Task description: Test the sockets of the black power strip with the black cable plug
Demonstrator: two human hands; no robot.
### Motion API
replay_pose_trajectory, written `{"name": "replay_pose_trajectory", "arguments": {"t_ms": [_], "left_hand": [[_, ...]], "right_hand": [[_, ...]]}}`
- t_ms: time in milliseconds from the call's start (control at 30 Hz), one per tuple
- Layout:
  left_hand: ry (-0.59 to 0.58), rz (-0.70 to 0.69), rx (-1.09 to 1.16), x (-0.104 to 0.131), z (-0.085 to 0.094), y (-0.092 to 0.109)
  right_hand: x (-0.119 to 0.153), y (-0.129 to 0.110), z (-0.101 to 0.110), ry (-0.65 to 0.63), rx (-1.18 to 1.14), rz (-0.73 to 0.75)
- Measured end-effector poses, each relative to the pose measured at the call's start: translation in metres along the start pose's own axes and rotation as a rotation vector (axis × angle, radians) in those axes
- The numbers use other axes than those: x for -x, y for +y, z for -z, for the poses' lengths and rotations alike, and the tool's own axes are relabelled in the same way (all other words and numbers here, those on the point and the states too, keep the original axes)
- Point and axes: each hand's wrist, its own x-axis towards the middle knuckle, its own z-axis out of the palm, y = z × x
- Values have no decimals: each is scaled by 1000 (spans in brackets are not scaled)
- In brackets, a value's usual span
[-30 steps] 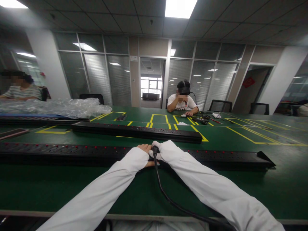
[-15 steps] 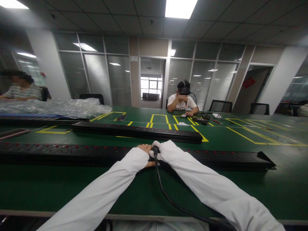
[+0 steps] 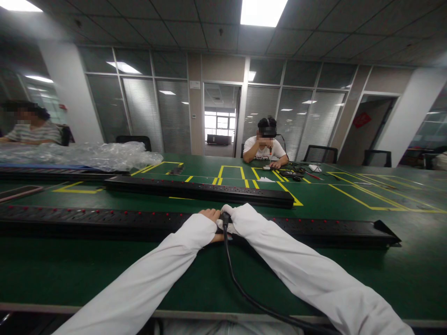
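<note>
A long black power strip (image 3: 139, 223) with red dots along it lies across the green table. My right hand (image 3: 228, 217), in a white glove, is closed on a black plug (image 3: 226, 218) over the middle of the strip. From the plug a black cable (image 3: 240, 286) runs down over the table's front edge. My left hand (image 3: 212, 218), bare and partly covered by its white sleeve, wraps round the strip just left of the plug.
Behind lies a second black strip (image 3: 199, 190). Clear plastic wrap (image 3: 80, 154) covers more strips at the back left. A phone-like object (image 3: 19, 193) is at left. Across the table sits a person (image 3: 264, 146) among cables; another person (image 3: 33, 128) is far left.
</note>
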Motion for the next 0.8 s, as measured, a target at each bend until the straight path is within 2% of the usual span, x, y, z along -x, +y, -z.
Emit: {"name": "replay_pose_trajectory", "arguments": {"t_ms": [200,400,800], "left_hand": [[40,-18,7,4,4,1],[-10,0,-11,2,5,2],[-8,5,-13,-1,0,0]], "right_hand": [[0,1,0,-4,-3,-5],[0,0,0,4,2,-17],[0,0,-1,9,1,-18]]}}
